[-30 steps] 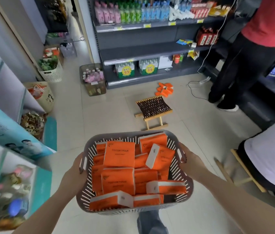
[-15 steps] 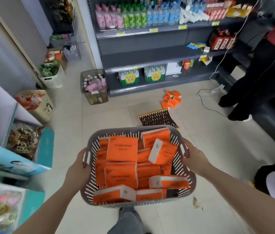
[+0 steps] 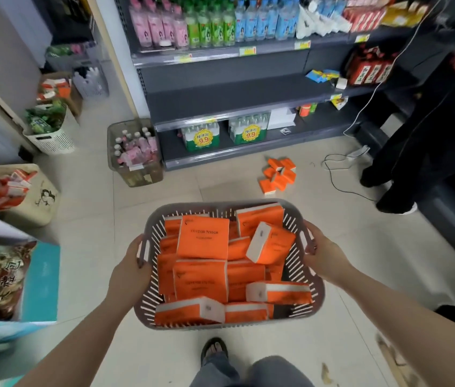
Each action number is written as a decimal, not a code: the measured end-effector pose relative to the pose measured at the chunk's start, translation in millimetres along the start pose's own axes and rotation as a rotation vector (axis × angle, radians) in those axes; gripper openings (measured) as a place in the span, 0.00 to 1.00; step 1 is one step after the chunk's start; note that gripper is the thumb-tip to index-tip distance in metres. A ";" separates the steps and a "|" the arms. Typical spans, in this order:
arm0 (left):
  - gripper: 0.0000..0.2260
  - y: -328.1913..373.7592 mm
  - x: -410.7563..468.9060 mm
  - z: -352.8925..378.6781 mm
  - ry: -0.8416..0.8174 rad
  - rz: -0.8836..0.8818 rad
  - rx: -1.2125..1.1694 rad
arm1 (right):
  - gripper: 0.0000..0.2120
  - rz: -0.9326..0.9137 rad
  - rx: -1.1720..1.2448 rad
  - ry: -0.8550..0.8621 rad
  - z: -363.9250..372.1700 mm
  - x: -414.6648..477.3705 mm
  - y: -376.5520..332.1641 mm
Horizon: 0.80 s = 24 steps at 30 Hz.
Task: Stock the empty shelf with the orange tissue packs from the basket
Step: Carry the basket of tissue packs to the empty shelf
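I carry a grey slatted basket (image 3: pixel 315 289) in front of me, above the tiled floor. It is full of several orange tissue packs (image 3: pixel 203 238) lying at mixed angles. My left hand (image 3: pixel 130 270) grips the basket's left handle and my right hand (image 3: pixel 322 256) grips the right handle. Straight ahead stands a dark shelf unit whose middle shelf (image 3: pixel 226 99) is bare on its left part. A small heap of orange packs (image 3: pixel 278 177) lies on the floor in front of the unit.
A person in dark trousers (image 3: pixel 427 129) stands at the right by the shelves, with a white cable (image 3: pixel 335 169) trailing on the floor. A clear crate of pink bottles (image 3: pixel 134 155) sits left of the unit. Baskets of goods (image 3: pixel 49 129) line the left side.
I have walked closer to the shelf unit with the basket; the shelves loom larger, and the wooden stool has passed out of sight under the basket. Both hands keep their grip.
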<state>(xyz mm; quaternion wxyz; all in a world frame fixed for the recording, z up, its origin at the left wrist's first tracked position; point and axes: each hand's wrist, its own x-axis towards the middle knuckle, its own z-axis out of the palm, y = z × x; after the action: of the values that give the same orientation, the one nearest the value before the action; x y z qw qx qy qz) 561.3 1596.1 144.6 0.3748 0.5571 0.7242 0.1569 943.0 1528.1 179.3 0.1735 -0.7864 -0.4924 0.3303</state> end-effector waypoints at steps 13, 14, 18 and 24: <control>0.23 108.5 145.1 21.1 0.088 -0.093 -0.032 | 0.36 -0.062 -0.022 -0.052 -56.2 206.6 -31.7; 0.23 116.4 156.3 22.9 0.101 -0.104 -0.032 | 0.37 -0.072 -0.021 -0.066 -60.4 221.4 -33.6; 0.24 145.8 197.7 29.5 0.137 -0.134 -0.026 | 0.37 -0.100 -0.035 -0.092 -75.5 279.1 -45.6; 0.23 172.6 266.6 26.9 0.148 -0.148 -0.032 | 0.39 -0.095 -0.033 -0.111 -81.2 355.6 -73.8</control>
<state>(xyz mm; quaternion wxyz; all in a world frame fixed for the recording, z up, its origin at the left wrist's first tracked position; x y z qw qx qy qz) 673.4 1894.4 139.7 0.3397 0.4828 0.7865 0.1813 1056.0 1882.1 158.1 0.1485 -0.7453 -0.5434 0.3566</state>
